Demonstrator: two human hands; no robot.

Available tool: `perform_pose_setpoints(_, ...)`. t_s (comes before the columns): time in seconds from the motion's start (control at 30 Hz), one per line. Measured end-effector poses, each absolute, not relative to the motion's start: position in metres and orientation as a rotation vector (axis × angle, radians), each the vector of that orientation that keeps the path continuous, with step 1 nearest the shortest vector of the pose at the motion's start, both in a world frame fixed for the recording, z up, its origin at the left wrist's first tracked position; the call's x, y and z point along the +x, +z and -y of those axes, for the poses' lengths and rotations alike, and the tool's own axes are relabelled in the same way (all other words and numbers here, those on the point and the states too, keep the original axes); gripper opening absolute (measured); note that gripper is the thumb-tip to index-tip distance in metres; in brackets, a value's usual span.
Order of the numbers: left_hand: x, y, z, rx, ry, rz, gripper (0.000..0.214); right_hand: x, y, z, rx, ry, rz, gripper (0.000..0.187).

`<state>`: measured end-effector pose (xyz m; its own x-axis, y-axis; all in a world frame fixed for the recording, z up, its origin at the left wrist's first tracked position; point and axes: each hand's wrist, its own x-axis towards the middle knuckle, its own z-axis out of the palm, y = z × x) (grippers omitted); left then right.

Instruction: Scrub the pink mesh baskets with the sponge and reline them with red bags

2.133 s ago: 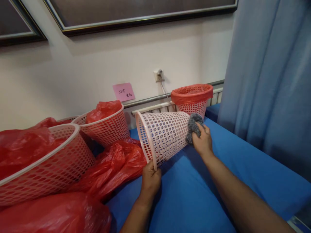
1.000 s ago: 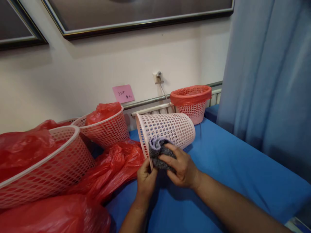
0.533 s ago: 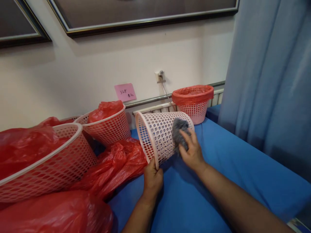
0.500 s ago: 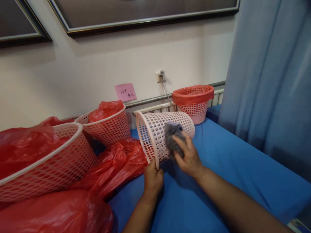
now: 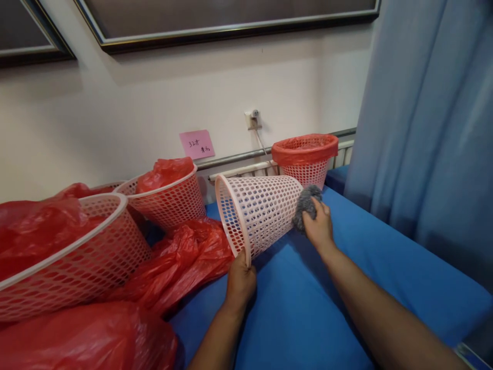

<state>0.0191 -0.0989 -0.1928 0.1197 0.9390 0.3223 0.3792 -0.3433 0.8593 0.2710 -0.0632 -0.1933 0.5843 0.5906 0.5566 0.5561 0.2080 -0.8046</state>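
Note:
A pale pink perforated plastic wastebasket (image 5: 265, 210) lies tipped on its side, its mouth facing left. My left hand (image 5: 241, 280) is closed on the lower part of its rim. My right hand (image 5: 319, 223) grips a fuzzy grey cloth (image 5: 306, 205) and presses it against the basket's base end at the right. Under the basket spreads a blue-covered bed or table (image 5: 300, 303). Crumpled red plastic bags (image 5: 192, 246) lie just left of the basket's mouth.
On the left stand more pink baskets (image 5: 169, 203) with red bags in them, and a bulging red bag (image 5: 88, 336) lies in front. A red-lined basket (image 5: 306, 159) stands behind, near the wall socket (image 5: 253, 119). A blue curtain (image 5: 423, 128) hangs at the right.
My right hand has moved the grey cloth rightward along the basket, from the middle of its side to the base end. My left hand keeps its hold on the rim.

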Motion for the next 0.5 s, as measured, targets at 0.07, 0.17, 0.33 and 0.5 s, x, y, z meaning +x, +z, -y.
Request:
perform_pose_setpoints(0.07, 0.02, -0.187, 0.102, 1.85, 1.151, -1.271, 0.05, 0.245, -0.183, 0.087, -1.271, -0.072, 1.293, 0.057)
perform_pose_setpoints(0.17, 0.022, -0.175, 0.112, 1.843, 1.218, -1.198, 0.048, 0.207, -0.168, 0.124, -0.906, -0.166, 1.727, 0.061)
perform_pose_setpoints(0.33, 0.021, -0.158, 0.127, 1.654, 1.489, -1.166, 0.037, 0.197, -0.167, 0.134, -0.737, -0.155, 1.849, 0.058)
perform_pose_setpoints(0.5, 0.022, -0.16, 0.124, 1.731, 1.378, -1.264, 0.032, 0.253, -0.188, 0.078, -1.303, 0.021, 1.159, 0.05)
